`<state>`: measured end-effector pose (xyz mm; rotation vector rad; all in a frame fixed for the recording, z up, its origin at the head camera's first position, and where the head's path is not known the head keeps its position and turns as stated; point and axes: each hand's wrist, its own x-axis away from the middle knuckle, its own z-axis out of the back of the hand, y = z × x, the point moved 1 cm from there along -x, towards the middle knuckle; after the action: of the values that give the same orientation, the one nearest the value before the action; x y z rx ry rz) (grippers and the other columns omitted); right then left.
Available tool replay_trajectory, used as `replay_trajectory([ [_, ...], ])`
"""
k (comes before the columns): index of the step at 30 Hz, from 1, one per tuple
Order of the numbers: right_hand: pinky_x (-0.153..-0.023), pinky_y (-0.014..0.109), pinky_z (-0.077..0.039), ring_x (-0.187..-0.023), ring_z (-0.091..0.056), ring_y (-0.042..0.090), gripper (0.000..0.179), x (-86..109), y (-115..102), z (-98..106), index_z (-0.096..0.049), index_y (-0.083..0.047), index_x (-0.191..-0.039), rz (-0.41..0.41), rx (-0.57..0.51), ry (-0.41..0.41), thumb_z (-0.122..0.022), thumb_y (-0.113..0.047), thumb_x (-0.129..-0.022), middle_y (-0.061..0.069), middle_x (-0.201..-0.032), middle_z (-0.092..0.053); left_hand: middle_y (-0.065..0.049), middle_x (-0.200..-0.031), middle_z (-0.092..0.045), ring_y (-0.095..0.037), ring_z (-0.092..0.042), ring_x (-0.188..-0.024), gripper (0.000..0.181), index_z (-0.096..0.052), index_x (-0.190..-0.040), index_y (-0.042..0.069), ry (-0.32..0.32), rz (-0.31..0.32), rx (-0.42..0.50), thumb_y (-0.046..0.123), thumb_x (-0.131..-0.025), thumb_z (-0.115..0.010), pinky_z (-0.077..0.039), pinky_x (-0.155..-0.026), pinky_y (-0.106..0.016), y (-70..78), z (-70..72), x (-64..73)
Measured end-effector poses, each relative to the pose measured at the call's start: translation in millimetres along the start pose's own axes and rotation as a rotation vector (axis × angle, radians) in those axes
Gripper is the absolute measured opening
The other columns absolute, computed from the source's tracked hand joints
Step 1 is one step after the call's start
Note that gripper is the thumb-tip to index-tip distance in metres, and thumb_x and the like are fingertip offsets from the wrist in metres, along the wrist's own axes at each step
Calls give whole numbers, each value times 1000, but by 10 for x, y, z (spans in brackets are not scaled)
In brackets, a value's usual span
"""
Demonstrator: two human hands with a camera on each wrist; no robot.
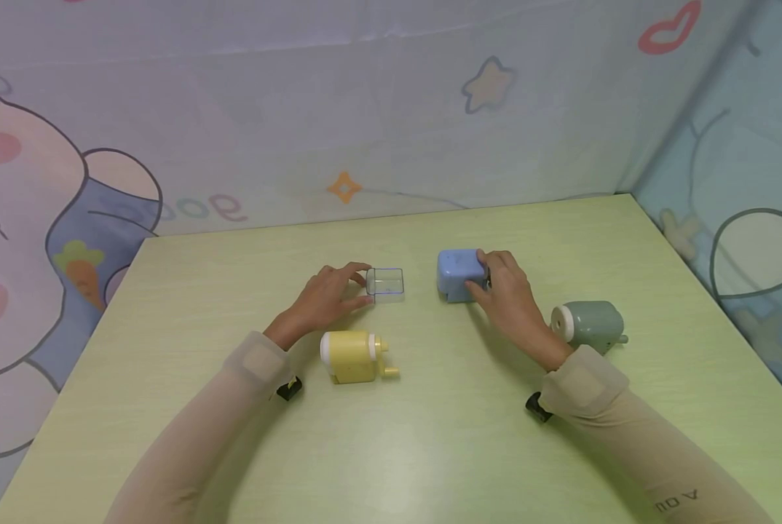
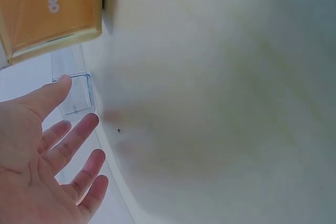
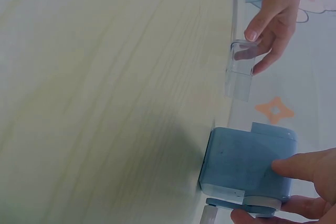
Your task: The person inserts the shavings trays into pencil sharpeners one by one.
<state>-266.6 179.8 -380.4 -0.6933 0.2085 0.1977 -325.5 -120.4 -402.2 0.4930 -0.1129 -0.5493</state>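
Observation:
A light blue crank pencil sharpener stands toward the back of the table. My right hand grips it at its crank end, thumb on the near side of the body and fingers round behind, as the right wrist view also shows. To its left lies a clear plastic shavings drawer. My left hand is at the drawer's left end, thumb and fingers spread to either side, fingertips right at its edges. In the left wrist view the palm faces the camera, fingers loosely bent, beside the drawer.
A yellow crank sharpener stands just in front of my left hand, its handle pointing right. Beside my right wrist is a grey-green sharpener. The pale wooden table ends at a printed cloth backdrop.

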Motion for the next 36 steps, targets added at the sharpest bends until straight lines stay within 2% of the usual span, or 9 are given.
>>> replay_trajectory([
  [14, -89, 51, -49, -108, -54, 43, 53, 7, -4, -6, -45, 20, -136, 22, 0, 19, -68, -3, -94, 35, -127, -48, -5, -124, -68, -32, -51, -111, 59, -48, -144, 11, -27, 4, -8, 35, -95, -70, -39, -96, -50, 19, 26, -39],
  [26, -88, 50, -50, -107, -55, 42, 53, 7, -7, 4, -44, 19, -137, 28, -1, 13, -67, -3, -94, 35, -127, -47, -4, -122, -69, -32, -51, -113, 60, -49, -143, 10, -36, -29, -26, 35, -94, -72, -38, -98, -51, -8, 24, -107],
  [36, -89, 50, -50, -107, -55, 42, 54, 0, -4, 4, -44, 19, -138, 7, -2, 6, -67, -3, -95, 35, -128, -47, -3, -121, -69, -35, -51, -116, 58, -50, -141, 9, -60, -38, -50, 34, -94, -72, -36, -101, -55, 62, 78, -116],
])
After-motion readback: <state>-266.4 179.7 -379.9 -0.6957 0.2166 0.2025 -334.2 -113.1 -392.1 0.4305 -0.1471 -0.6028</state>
